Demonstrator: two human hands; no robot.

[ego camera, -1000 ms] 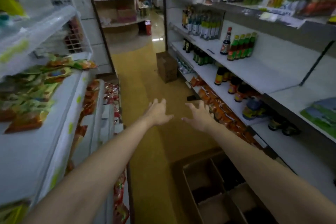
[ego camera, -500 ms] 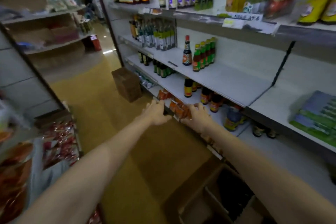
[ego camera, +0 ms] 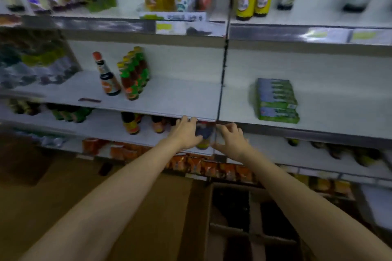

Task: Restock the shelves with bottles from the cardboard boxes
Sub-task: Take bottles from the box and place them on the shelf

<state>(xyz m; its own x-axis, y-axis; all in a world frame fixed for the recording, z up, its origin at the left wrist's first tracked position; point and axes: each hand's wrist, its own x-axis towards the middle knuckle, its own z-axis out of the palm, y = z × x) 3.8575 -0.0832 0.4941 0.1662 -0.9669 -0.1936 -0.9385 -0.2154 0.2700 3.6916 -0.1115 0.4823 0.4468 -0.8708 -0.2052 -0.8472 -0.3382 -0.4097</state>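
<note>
Below, at the lower shelf [ego camera: 101, 127], the left hand [ego camera: 186, 132] and right hand [ego camera: 231, 141] flank a blue-labelled bottle [ego camera: 204, 133], fingers loosely curled; whether either actually grips it is unclear through the blur. More bottles [ego camera: 130, 125] stand on that shelf to the left. An open cardboard box [ego camera: 214, 226] with dividers sits on the floor beneath the arms.

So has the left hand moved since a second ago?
Yes. The left hand went from mid-aisle over the floor forward to the lower shelf, beside a blue-labelled bottle.
</note>
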